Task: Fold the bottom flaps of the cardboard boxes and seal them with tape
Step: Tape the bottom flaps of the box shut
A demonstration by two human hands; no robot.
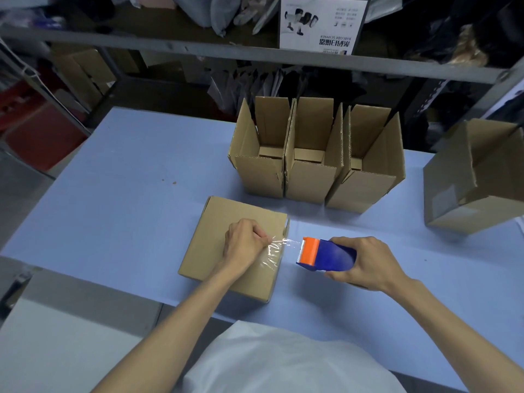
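Left hand fingers pinching clear tape on box near the counter front edge, right hand fingers gripping blue dispenser.

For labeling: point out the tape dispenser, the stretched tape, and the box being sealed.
tape dispenser [336,255], head view, blue body.
stretched tape [281,246], head view, mid-span.
box being sealed [235,212], head view, top face.

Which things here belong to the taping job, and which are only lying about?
Job: near box, clear tape pinched by left hand, tape dispenser in right hand, three upright open boxes.
Lying about: barcode scanner carton, grey bags on shelf.
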